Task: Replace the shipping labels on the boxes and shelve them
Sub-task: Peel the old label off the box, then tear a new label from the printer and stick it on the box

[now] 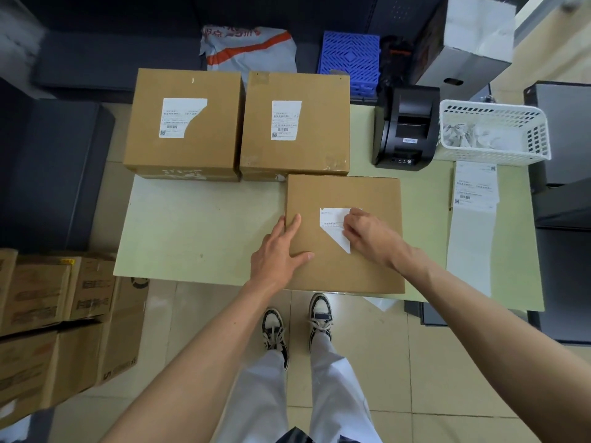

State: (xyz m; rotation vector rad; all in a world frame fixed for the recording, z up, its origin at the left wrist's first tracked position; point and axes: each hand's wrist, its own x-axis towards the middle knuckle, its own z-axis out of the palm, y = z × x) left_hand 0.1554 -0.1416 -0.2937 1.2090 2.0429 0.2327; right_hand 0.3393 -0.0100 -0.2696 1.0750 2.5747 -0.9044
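Note:
A brown cardboard box (358, 273) lies at the near edge of the pale table (198, 219). Its white shipping label (332, 220) is partly peeled, with a corner folded over. My right hand (371, 236) pinches the lifted part of that label. My left hand (278, 251) rests flat on the box's left edge, fingers straight. Two more boxes stand at the back: the left box (184, 148) has a torn label (179, 118), the right box (294, 155) a whole label (285, 120). A fresh printed label strip (475, 212) lies on the right of the table.
A black label printer (406, 129) and a white basket (494, 155) with paper scraps stand at the back right. Blue crates (350, 62) and a parcel bag (249, 49) sit behind the boxes. Stacked cartons (60, 314) are on the floor at left.

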